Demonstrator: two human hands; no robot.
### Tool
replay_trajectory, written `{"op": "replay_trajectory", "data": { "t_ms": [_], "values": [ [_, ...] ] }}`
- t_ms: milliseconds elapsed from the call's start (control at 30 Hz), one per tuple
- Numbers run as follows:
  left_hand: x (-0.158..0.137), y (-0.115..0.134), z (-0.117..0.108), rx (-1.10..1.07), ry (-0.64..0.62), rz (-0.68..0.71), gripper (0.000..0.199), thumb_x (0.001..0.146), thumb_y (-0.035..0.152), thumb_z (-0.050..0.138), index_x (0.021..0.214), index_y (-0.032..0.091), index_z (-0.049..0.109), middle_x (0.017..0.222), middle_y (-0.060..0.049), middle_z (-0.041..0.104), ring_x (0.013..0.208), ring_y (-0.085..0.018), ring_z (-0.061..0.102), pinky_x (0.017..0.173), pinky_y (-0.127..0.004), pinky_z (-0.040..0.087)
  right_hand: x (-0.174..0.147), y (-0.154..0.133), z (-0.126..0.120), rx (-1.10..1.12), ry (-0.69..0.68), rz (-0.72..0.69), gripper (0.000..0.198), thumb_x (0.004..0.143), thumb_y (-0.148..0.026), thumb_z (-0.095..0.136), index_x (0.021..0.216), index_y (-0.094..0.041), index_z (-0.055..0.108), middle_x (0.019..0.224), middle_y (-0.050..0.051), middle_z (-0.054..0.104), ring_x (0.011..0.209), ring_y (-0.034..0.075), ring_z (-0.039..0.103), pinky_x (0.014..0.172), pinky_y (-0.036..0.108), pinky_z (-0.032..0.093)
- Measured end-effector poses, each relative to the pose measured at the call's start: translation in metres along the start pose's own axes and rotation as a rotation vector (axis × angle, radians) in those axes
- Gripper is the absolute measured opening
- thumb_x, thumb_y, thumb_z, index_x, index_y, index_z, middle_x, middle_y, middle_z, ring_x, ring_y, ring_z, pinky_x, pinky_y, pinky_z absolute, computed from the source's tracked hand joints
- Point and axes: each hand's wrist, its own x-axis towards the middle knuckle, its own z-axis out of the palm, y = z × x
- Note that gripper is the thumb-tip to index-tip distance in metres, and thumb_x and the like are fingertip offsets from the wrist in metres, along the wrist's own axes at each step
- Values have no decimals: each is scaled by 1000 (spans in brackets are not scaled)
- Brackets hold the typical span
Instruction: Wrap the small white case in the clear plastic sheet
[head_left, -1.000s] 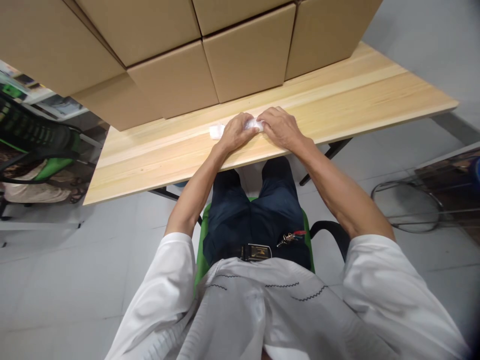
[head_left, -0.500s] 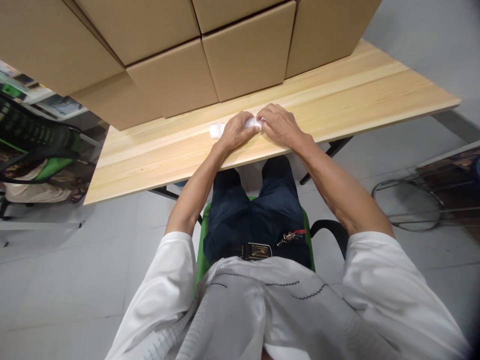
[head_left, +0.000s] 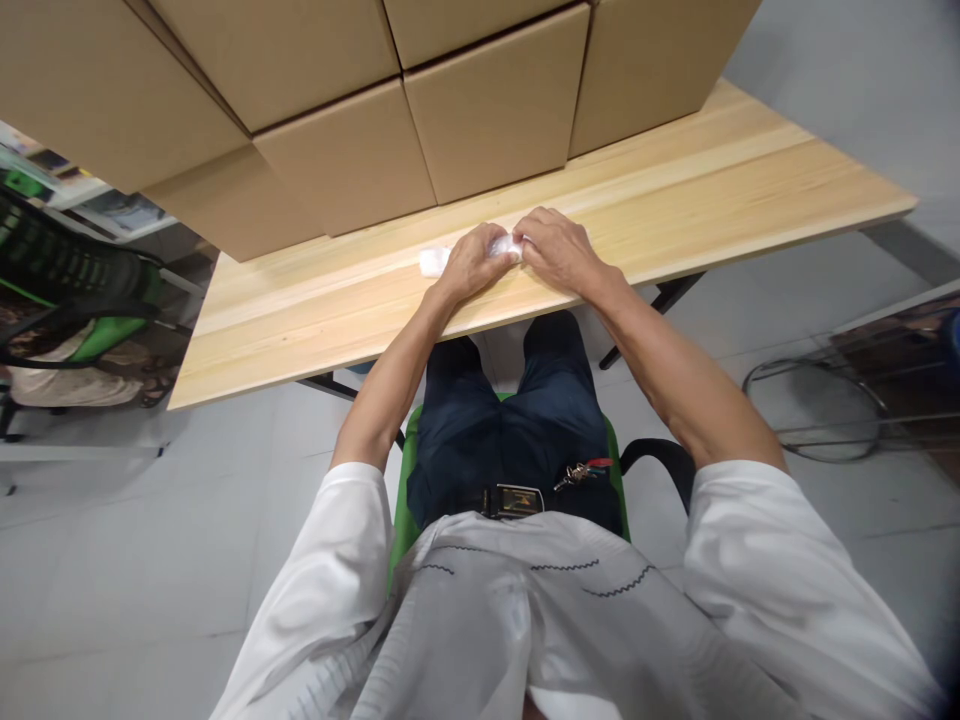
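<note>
A white, partly see-through roll or wrapped bundle [head_left: 433, 262] lies on the wooden table [head_left: 645, 215], close to its front edge. My left hand [head_left: 474, 262] curls over its middle, thumb and fingers closed around it. At its right end, my right hand [head_left: 556, 248] pinches the white material with bent fingers. Between both hands a short crinkled stretch shows. The rest of it is covered by my fingers, and its exact kind cannot be made out.
Several large cardboard boxes [head_left: 499, 110] are stacked along the table's back. A green and black chair [head_left: 71, 275] with a seated person stands at the left. A round wire rack [head_left: 814, 410] is low on the right. Keys [head_left: 581, 474] hang at my belt.
Almost nothing differs. Both hands keep their places on the white bundle; the view has shifted very slightly.
</note>
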Motion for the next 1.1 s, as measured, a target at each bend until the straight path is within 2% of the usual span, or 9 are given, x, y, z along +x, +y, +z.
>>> {"op": "replay_trajectory", "data": {
  "t_ms": [233, 333, 467, 567, 700, 767, 900, 967, 1100],
  "values": [
    [-1, 4, 0, 12, 13, -2, 55, 111, 59, 85, 154, 25, 84, 155, -19, 91, 154, -45, 81, 134, -63, 64, 1, 1, 2, 9, 20, -26, 50, 134, -61, 44, 142, -31, 83, 148, 19, 87, 149, 49, 75, 119, 71, 66],
    [-1, 6, 0, 22, 14, -5, 53, 110, 56, 86, 153, 24, 85, 154, -19, 91, 152, -45, 82, 132, -62, 65, 0, -2, 1, 11, 25, -23, 46, 132, -60, 49, 143, -31, 83, 146, 19, 87, 147, 49, 75, 118, 70, 66],
    [-3, 11, -2, 91, 3, -26, 51, 111, 52, 82, 153, 23, 84, 157, -19, 91, 150, -45, 84, 131, -62, 65, 0, -6, 0, 20, 30, -7, 33, 125, -43, 57, 139, -30, 84, 144, 19, 88, 144, 48, 74, 115, 67, 65],
    [-5, 13, -4, 130, 2, -28, 48, 111, 49, 81, 150, 22, 85, 155, -19, 91, 145, -43, 84, 129, -59, 66, -1, -6, 0, 18, 15, 42, 34, 117, -29, 55, 137, -28, 83, 145, 21, 87, 138, 46, 76, 115, 63, 65],
    [-8, 11, -4, 146, 14, 0, 47, 112, 48, 81, 151, 21, 86, 154, -19, 92, 142, -41, 84, 129, -57, 66, -6, -2, -2, 6, 154, 156, 49, 118, -26, 49, 156, -23, 80, 157, 23, 86, 138, 45, 80, 119, 61, 66],
    [-8, 9, -3, 149, 23, 4, 48, 113, 49, 82, 152, 21, 86, 155, -18, 91, 143, -41, 83, 130, -56, 65, -9, -1, -3, 16, 194, 119, 55, 119, -31, 51, 166, -22, 77, 164, 22, 85, 147, 46, 79, 124, 64, 66],
    [-7, 4, -2, 150, 21, 11, 49, 116, 57, 82, 152, 23, 87, 155, -19, 91, 144, -43, 82, 131, -58, 64, -12, -1, -2, 34, 18, -36, 61, 113, -31, 61, 170, -22, 80, 170, 21, 86, 158, 48, 76, 132, 70, 64],
    [-6, 1, -1, 169, 15, 33, 53, 116, 63, 83, 151, 23, 88, 154, -20, 90, 146, -44, 81, 133, -59, 62, -13, -1, 0, 6, -47, -33, 61, 110, -28, 63, 168, -19, 82, 170, 23, 86, 157, 50, 77, 132, 72, 64],
    [-5, -7, 0, 232, 5, 76, 71, 112, 84, 83, 152, 24, 87, 155, -23, 87, 151, -47, 78, 137, -61, 58, -16, 2, 4, -44, -57, -25, 61, 110, -25, 64, 167, -17, 81, 169, 25, 87, 158, 50, 77, 133, 71, 64]
  ]
}}
